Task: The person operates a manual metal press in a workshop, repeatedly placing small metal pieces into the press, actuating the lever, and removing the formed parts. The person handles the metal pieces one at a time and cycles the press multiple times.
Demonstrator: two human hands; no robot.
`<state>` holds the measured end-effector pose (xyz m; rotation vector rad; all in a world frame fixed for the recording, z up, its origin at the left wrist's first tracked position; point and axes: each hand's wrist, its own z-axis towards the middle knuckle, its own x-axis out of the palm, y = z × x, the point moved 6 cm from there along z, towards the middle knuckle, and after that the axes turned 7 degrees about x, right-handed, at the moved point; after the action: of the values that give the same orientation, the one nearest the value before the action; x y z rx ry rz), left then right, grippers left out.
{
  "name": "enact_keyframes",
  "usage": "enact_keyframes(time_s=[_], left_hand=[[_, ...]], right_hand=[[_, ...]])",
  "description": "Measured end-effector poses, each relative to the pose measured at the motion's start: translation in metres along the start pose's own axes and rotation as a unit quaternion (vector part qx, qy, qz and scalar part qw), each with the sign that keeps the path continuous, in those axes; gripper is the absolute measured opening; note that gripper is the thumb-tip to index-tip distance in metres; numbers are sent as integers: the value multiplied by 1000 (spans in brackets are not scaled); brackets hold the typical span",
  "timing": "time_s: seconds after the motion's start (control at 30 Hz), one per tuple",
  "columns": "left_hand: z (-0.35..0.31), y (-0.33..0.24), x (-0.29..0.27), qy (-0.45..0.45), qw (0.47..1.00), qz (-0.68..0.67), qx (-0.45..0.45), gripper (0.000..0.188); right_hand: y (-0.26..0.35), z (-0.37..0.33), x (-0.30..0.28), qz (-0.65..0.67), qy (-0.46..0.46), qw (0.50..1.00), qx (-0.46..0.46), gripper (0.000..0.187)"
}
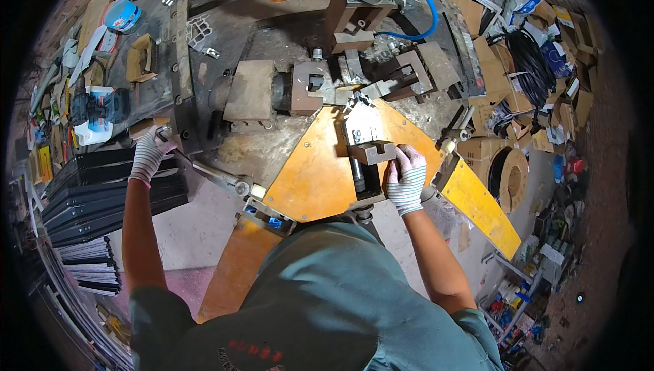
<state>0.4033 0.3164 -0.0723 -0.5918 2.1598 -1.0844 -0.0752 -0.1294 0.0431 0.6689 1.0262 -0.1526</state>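
Both hands wear white striped knit gloves. Out to the left, my left hand (148, 155) is closed on a small metal piece whose kind I cannot make out, close to the outer end of a metal rod (218, 175). My right hand (407, 181) curls its fingers against the right side of a brown metal block (372, 153) at the machine's middle. Behind that block lies a brightly lit metal plate (362, 120), between two orange-yellow panels (306, 166). The palm and thumb of my right hand are partly hidden.
Black metal profiles (102, 187) lie stacked below my left hand. A blue power tool (99, 106) and an open cardboard box (142, 57) sit at the left. An arm with a blue hose (434, 10) hangs over the far side. Cartons and a cable coil (530, 64) crowd the right.
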Motion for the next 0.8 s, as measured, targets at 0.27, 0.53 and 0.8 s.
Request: enact_keyframes(time_s=[0.27, 0.53, 0.8], left_hand=[[-21, -51, 9, -218, 890, 379, 131, 29], [-19, -40, 17, -287, 896, 337, 28, 25], [9, 19, 5, -52, 952, -302, 4, 48]], right_hand=[[6, 5, -3, -2, -4, 1000, -1, 29], [-4, -4, 0, -24, -6, 1000, -6, 35], [-12, -12, 9, -22, 19, 999, -13, 44]])
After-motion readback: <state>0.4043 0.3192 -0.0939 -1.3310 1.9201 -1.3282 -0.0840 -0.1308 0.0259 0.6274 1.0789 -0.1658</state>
